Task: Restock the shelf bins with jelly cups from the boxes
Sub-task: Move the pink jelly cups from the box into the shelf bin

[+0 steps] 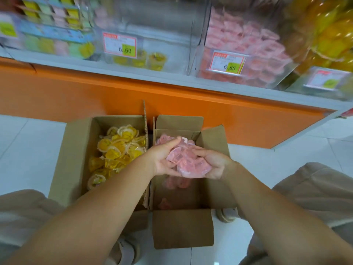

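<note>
At 6 o'clock, nearest you: your knees in beige trousers [315, 188], and a pale slipper [126, 249] on the white floor [28, 142]. Just ahead sits the right box [181, 228], open, with its front flap toward you.

Over it your hands meet. The left hand [163, 159] is at 9 o'clock of a heap of pink jelly cups [188, 161] and the right hand [216, 166] at 3 o'clock. Fingers of both are curled round the heap, holding it above the box opening. A few more pink cups lie blurred deep in that box.

The left box [76, 150] touches it on the 9 o'clock side and is loaded with yellow jelly cups [118, 148].

Farther, at 12 o'clock, comes the orange shelf base [172, 104], then clear bins. The middle bin [162, 25], at 11 o'clock, holds a few yellow cups at its bottom. The pink bin [248, 44], at 1 o'clock, is well filled. Each carries a price tag [120, 44] reading 6.60. The bins at 10 and 2 o'clock are too blurred to tell.
</note>
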### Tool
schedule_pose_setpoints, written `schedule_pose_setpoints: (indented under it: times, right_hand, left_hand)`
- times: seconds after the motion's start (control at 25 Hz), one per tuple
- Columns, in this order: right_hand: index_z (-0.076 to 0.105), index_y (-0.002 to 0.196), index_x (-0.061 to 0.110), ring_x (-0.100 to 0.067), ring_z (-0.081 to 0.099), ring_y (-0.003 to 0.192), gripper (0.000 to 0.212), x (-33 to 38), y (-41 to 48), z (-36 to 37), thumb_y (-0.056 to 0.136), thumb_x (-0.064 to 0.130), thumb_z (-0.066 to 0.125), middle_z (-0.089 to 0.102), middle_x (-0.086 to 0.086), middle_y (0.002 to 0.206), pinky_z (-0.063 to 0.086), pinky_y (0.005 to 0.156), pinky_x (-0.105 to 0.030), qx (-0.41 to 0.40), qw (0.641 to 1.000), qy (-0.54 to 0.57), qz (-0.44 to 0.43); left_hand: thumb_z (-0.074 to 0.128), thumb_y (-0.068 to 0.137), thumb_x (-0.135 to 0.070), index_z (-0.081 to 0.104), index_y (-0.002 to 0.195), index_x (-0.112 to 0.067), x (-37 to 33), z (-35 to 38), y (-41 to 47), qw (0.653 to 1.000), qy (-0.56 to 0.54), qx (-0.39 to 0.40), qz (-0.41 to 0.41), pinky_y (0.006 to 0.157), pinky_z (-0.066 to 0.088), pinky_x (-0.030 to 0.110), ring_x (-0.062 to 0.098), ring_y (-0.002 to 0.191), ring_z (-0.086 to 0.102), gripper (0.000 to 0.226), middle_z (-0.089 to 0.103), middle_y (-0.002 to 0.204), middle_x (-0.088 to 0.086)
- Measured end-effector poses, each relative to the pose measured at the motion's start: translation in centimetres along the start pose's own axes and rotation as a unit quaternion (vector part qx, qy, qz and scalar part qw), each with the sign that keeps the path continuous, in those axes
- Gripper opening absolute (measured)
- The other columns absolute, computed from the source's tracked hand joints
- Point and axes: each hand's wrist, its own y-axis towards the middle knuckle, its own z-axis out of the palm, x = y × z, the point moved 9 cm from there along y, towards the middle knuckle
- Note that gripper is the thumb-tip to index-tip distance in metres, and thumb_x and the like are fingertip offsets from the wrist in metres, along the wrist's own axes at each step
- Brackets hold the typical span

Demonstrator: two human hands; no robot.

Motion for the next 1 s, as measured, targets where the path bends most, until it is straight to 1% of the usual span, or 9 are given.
schedule_pose_setpoints:
  times: [0.04, 0.12, 0.2, 0.28, 0.36, 0.52, 0.68, 0.84, 1.0]
  right_hand:
    - [0.053, 0.133, 0.018, -0.028, 0.063, 0.106, 0.035, 1.2, -1.1, 0.9, 0.098, 0.015, 0.047, 0.062, -0.013, 0.128, 0.049, 0.092, -0.051, 0.007, 1.000, -0.023, -0.001]
    - [0.059, 0.121, 0.014, -0.024, 0.071, 0.089, 0.027, 4.0, -3.5, 3.2, 0.099, 0.012, 0.043, 0.071, -0.010, 0.108, 0.057, 0.076, -0.047, 0.031, 0.998, -0.063, -0.011]
    - [0.059, 0.115, 0.012, -0.023, 0.073, 0.078, 0.024, 7.0, -6.2, 5.3, 0.097, 0.008, 0.043, 0.073, -0.010, 0.095, 0.058, 0.065, -0.046, 0.042, 0.995, -0.088, -0.030]
    - [0.054, 0.124, 0.012, -0.025, 0.072, 0.082, 0.037, 10.0, -8.5, 7.5, 0.089, 0.004, 0.047, 0.070, -0.011, 0.104, 0.057, 0.070, -0.050, 0.064, 0.991, -0.104, -0.062]
    - [0.053, 0.127, 0.013, -0.030, 0.070, 0.089, 0.046, 12.5, -10.0, 9.1, 0.082, 0.003, 0.052, 0.066, -0.015, 0.114, 0.052, 0.078, -0.058, 0.069, 0.988, -0.124, -0.069]
    - [0.057, 0.122, 0.008, -0.035, 0.071, 0.086, 0.033, 15.2, -11.6, 11.0, 0.090, 0.003, 0.050, 0.069, -0.019, 0.108, 0.048, 0.076, -0.064, 0.059, 0.986, -0.134, -0.078]
    - [0.059, 0.114, 0.005, -0.040, 0.069, 0.086, 0.024, 16.1, -11.5, 11.4, 0.092, 0.001, 0.048, 0.070, -0.020, 0.103, 0.047, 0.073, -0.067, 0.051, 0.989, -0.092, -0.099]
    - [0.062, 0.101, 0.006, -0.034, 0.072, 0.068, 0.017, 18.1, -12.4, 10.9, 0.095, -0.001, 0.047, 0.073, -0.017, 0.080, 0.055, 0.059, -0.056, 0.017, 0.987, -0.071, -0.142]
    - [0.064, 0.095, 0.008, -0.027, 0.072, 0.063, 0.013, 19.3, -13.2, 9.9, 0.094, 0.002, 0.053, 0.072, -0.014, 0.076, 0.057, 0.045, -0.037, -0.012, 0.987, -0.048, -0.150]
  left_hand:
    - [0.070, 0.089, -0.040, 0.064, 0.120, -0.015, -1.0, 0.6, -1.1, 1.000, 0.000, 0.010, 0.014, 0.072, 0.056, 0.054, 0.033, 0.104, 0.066, 0.040, 0.071, 0.113, 0.016]
    - [0.069, 0.091, -0.038, 0.065, 0.120, -0.014, -3.3, 1.5, -3.2, 0.999, -0.007, 0.023, 0.040, 0.074, 0.057, 0.054, 0.035, 0.102, 0.067, 0.038, 0.073, 0.108, 0.018]
    - [0.065, 0.094, -0.038, 0.069, 0.104, -0.012, -5.8, 2.5, -5.7, 0.997, -0.013, 0.027, 0.066, 0.071, 0.055, 0.051, 0.032, 0.095, 0.068, 0.028, 0.076, 0.090, 0.016]
    - [0.062, 0.095, -0.041, 0.068, 0.094, -0.015, -8.5, 3.5, -8.1, 0.995, -0.004, 0.033, 0.095, 0.065, 0.054, 0.046, 0.027, 0.086, 0.069, 0.027, 0.076, 0.080, 0.012]
    - [0.062, 0.093, -0.043, 0.067, 0.100, -0.015, -10.9, 4.3, -10.1, 0.992, -0.006, 0.035, 0.121, 0.063, 0.057, 0.045, 0.026, 0.083, 0.070, 0.029, 0.077, 0.082, 0.011]
    - [0.065, 0.090, -0.043, 0.066, 0.107, -0.015, -13.0, 4.7, -12.1, 0.988, -0.031, 0.042, 0.145, 0.064, 0.061, 0.043, 0.027, 0.085, 0.072, 0.033, 0.077, 0.088, 0.011]
    - [0.069, 0.087, -0.044, 0.064, 0.118, -0.017, -14.0, 4.3, -11.3, 0.987, -0.059, 0.044, 0.146, 0.069, 0.061, 0.045, 0.029, 0.090, 0.072, 0.042, 0.074, 0.107, 0.012]
    - [0.067, 0.088, -0.043, 0.063, 0.112, -0.020, -15.9, 4.6, -11.0, 0.981, -0.071, 0.062, 0.169, 0.051, 0.059, 0.038, 0.025, 0.064, 0.073, 0.034, 0.074, 0.084, 0.009]
    - [0.068, 0.087, -0.045, 0.066, 0.109, -0.015, -16.5, 5.6, -11.4, 0.979, -0.095, 0.089, 0.157, 0.049, 0.060, 0.038, 0.030, 0.070, 0.074, 0.037, 0.074, 0.087, 0.014]
